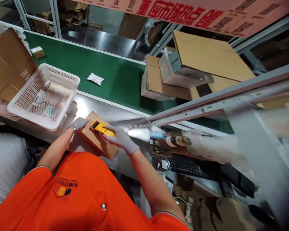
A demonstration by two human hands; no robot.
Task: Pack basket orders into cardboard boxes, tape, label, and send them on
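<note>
A closed brown cardboard box (100, 146) lies on the metal worktop in front of me, turned at a slant. My left hand (80, 123), in a pale glove with a watch at the wrist, grips the box's left end, fingertips on its top edge. In my gloved right hand (117, 136) is a yellow hand-held tape dispenser (103, 129) with a dark gap at its front end. Its front rests on or just above the box's top; I cannot tell which. The fingers of the right hand are wrapped round its rear.
Left of the box stands a white perforated basket (54, 123) with clear-wrapped items inside. A green conveyor belt (120, 85) runs behind, carrying a small white packet (95, 79). To the right are a metal rail (207, 93), a keyboard (185, 165) and stacked bins with cardboard (212, 56).
</note>
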